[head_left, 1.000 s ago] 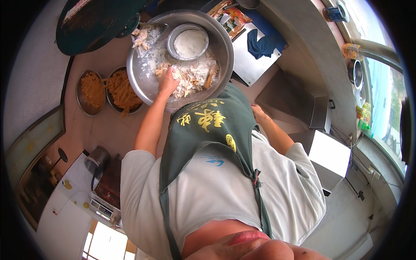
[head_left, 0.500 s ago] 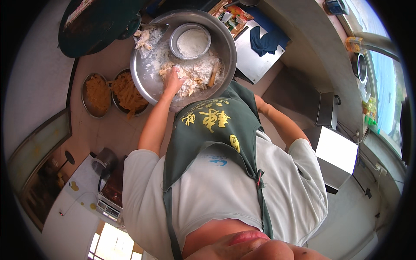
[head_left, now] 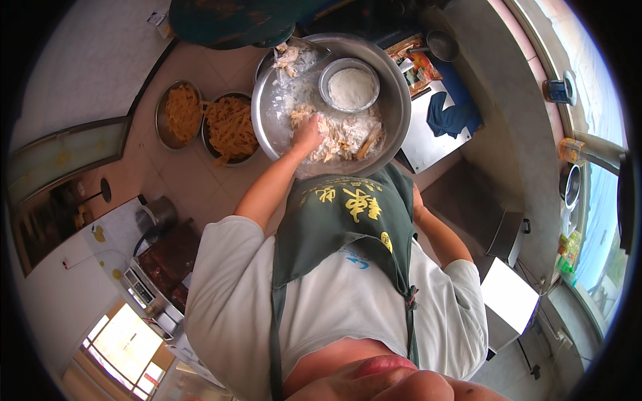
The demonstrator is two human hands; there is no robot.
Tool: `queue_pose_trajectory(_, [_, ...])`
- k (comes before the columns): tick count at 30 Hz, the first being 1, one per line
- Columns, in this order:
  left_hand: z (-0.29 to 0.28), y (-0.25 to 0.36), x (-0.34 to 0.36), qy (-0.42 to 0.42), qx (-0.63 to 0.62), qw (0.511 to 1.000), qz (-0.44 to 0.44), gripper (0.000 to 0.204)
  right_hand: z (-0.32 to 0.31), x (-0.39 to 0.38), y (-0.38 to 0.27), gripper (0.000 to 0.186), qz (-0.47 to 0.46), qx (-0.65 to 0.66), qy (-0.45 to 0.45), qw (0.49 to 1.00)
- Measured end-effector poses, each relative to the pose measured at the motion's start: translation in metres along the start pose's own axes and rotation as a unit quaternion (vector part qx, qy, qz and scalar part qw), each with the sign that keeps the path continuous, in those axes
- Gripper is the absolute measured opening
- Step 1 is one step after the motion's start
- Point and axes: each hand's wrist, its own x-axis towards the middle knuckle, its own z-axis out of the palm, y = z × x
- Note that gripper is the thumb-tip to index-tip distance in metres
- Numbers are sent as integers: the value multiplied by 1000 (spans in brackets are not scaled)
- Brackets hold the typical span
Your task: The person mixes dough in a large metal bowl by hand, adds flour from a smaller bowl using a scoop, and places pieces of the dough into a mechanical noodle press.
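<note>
A large steel basin (head_left: 397,127) stands in front of me, with loose white flour and floured, pale pieces (head_left: 344,137) in it. My left hand (head_left: 309,134) reaches into the basin, its fingers closed and partly buried in the floured pieces. Within the same basin, a smaller metal bowl (head_left: 350,88) of white flour sits toward the far side. A clear plastic bag (head_left: 294,60) with floury clumps lies by the far left rim. At my right side, the right hand (head_left: 418,200) is mostly hidden behind the dark green apron (head_left: 334,220); its fingers do not show.
Two metal bowls with yellowish strips, a left one (head_left: 179,113) and a right one (head_left: 231,130), stand on the tiled floor to the left. A dark round container (head_left: 234,23) overhangs the far left. To the right are a dark blue cloth (head_left: 447,117) and a small pan (head_left: 442,45).
The view has swung, so the basin and surroundings sit farther right and lower. My left hand stays in the floured pieces; my right hand remains beside the apron.
</note>
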Motion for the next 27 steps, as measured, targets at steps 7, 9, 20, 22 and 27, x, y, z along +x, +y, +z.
queue_pose_trajectory(7, [-4,8,-1,8,-6,1000,-6,44,54,52,41,47,65,510,88,853])
queue_pose_trajectory(9, [-6,9,-3,13,-16,1000,-7,44,56,50,46,46,36,408,136,902])
queue_pose_trajectory(20, [7,-9,-2,45,-41,998,35,45,-120,-184,16,21,79,70,235,966])
queue_pose_trajectory(22, [5,-8,-1,48,-30,997,53,45,-183,-203,4,19,151,91,220,959])
queue_pose_trajectory(27, [0,-6,0,44,-43,996,60,44,-292,-195,4,27,214,412,189,865])
